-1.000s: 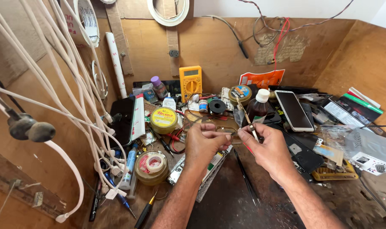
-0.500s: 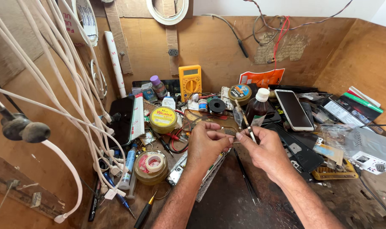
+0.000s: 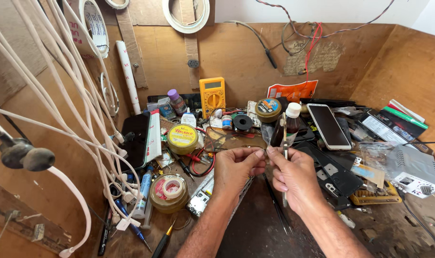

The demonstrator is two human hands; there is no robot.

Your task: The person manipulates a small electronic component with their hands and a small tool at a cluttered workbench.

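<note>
Wooden corner, crowded bench (image 3: 255,239) under hanging white cables (image 3: 59,110). Left hand (image 3: 236,168) and right hand (image 3: 294,177) meeting fingertip to fingertip above the clutter, pinching something too small to make out; right grip narrow, also clamping tweezers (image 3: 285,138) upright. Just behind: brown bottle (image 3: 290,125) with white cap, yellow tin (image 3: 182,138), phone (image 3: 329,126). Probably a risk of dropping the tiny piece into the litter below, lost at once. Tweezer tips near the bottle, so a careless twist could knock it over. Red leads (image 3: 203,162) close by, liable to snag a wrist.
</note>
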